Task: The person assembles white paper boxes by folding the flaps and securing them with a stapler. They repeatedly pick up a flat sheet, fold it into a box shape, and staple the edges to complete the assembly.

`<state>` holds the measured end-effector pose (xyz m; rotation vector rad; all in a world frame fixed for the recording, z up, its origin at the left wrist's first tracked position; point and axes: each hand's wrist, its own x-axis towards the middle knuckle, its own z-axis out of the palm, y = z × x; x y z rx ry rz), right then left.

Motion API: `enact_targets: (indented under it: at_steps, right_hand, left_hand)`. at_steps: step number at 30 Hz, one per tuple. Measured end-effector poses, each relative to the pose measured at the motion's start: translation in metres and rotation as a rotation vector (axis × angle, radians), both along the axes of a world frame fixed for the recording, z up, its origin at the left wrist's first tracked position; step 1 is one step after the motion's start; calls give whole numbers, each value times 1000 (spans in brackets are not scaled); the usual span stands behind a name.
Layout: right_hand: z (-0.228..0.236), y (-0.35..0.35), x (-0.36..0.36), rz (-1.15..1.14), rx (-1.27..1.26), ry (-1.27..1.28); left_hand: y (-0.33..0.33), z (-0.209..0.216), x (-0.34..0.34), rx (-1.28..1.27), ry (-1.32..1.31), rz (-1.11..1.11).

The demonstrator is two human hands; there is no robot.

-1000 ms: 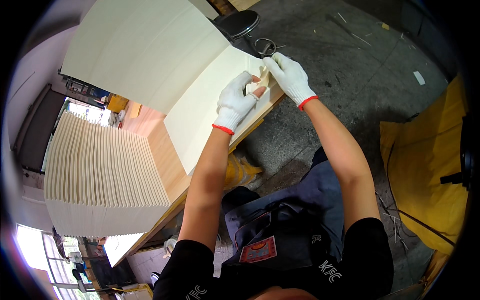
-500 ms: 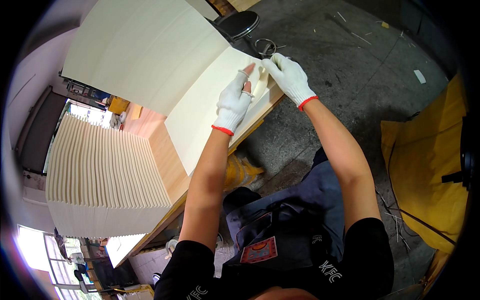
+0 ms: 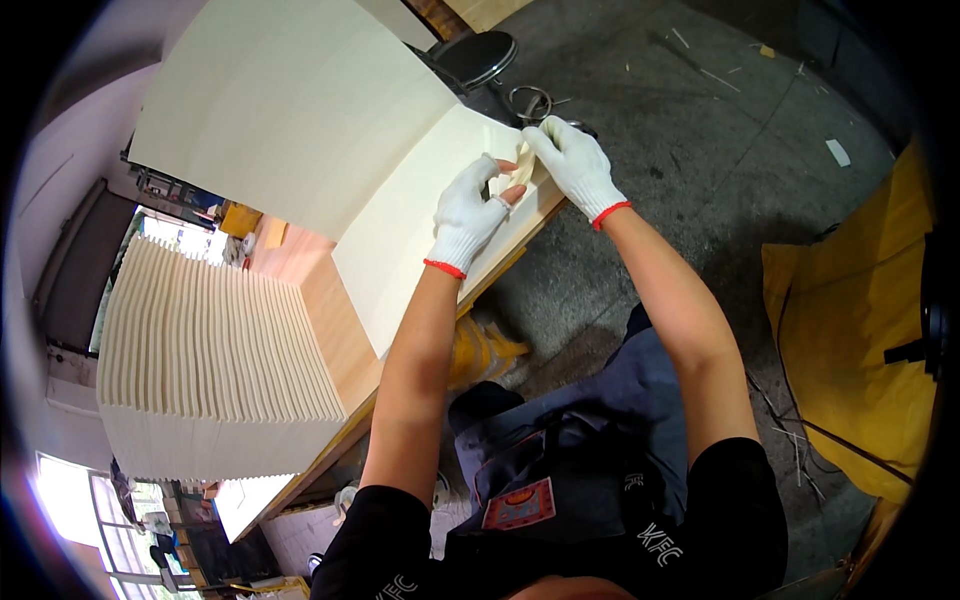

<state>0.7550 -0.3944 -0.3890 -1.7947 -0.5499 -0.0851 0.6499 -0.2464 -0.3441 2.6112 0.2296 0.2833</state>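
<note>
A pale cream, thin curled strip [image 3: 524, 168] lay between the two hands, over the far right corner of a broad white flat sheet [image 3: 400, 245] on a light wood-grained table [image 3: 340, 325]. The left hand [image 3: 470, 208], in a white knit glove with a red cuff, had its bare-tipped thumb and forefinger parted, both tips beside the strip, with no firm pinch showing. The right hand [image 3: 575, 160], gloved alike, was curled closed and seemed to pinch the strip's upper end, though its own fingers hid the contact. With the hold apparently on one end only, a sharp tug could have torn or kinked the strip, or let it spring loose toward the grey concrete floor [image 3: 680, 180] beside the table. Pressure from the left fingertips could have creased the sheet, and a sideways pull could have dragged it over the nearby table edge. A tall white panel [image 3: 290, 100] rose from the sheet's far side; a knock might have tipped it. The stepped cream stack of boards [image 3: 210, 340] stood well apart, its fanned layers liable to slip if the table jolted.
</note>
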Motion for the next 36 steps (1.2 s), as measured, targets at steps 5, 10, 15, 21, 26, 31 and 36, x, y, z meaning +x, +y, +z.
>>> enact_targets:
  at_steps: [5,10,15,21,26,31,36]
  right_hand:
    - [0,0,1,10,-12,11]
    - [-2,0,3,18,-4,13]
    - [8,-13,5,23,-68,-2]
    - [5,-36,22,64,-593,-551]
    - [25,-23,34,161,-542,-840]
    - [13,-8,20,207,-196,-124]
    - [1,-5,11,112,-88,-14]
  left_hand:
    - [8,-11,1,-45,-85,-25]
    - [3,-8,1,-135,-86,-33]
    - [14,-20,3,-88,-278,-161]
    - [-6,-1,-8,-190,-220,-49]
    - [7,-8,-1,-121,-159,-119]
    - [7,-8,-1,-95,-192,-149]
    - [8,-9,1,-113,-194,-177]
